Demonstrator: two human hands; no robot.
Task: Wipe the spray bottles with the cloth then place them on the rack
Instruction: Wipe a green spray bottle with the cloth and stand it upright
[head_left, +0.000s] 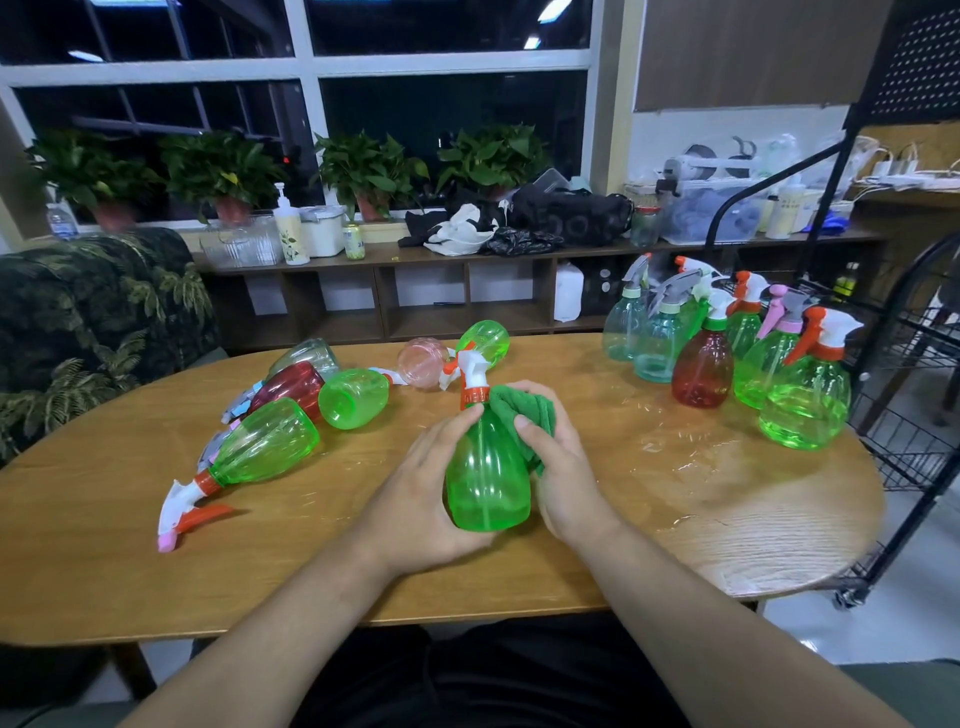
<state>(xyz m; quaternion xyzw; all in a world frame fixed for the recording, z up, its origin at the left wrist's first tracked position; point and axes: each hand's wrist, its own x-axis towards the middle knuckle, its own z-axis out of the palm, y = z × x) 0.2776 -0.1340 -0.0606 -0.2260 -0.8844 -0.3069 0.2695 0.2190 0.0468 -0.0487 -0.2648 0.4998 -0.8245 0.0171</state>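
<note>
Above tabletop (156, 545), left hand (415, 493) grips green bottle (485, 478), neck pointing away; right hand (561, 467) apparently clutches cloth (519, 410).

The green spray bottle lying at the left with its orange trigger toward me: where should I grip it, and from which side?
Probably at the narrow neck of the transparent green plastic spray bottle, from above: it lies flat, and a red plastic bottle crowds its wide body's far side.
</note>
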